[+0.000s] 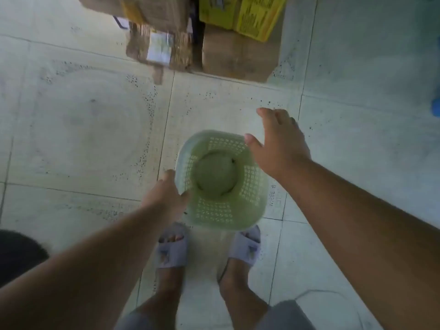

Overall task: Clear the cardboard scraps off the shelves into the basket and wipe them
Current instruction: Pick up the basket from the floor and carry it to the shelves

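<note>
**Gripping the green basket over the tiled floor**

Spreading underneath everything is the pale tiled floor [83, 139], speckled with dark flecks along the grout lines. At the far edge of it stand brown cardboard boxes [235, 55], stacked close together, with a yellow crate [247, 15] resting on top of the right-hand one and a taped, labelled box [159, 47] beside it on the left.

The person stands with both bare forearms stretched forward and down. Directly below them is the green basket [221, 179], round-cornered, with perforated walls and a plain round bottom; it sits above the feet, and I cannot tell whether anything lies inside it.

The left hand [166, 194] is clenched on the basket's near-left rim, fingers wrapped over the edge. The right hand [278, 144] hangs just over the basket's far-right corner with fingers spread and slack, thumb near the rim, grasping nothing.

Beneath the basket, two feet in grey slide sandals [171, 248] point forward on the tiles.
</note>
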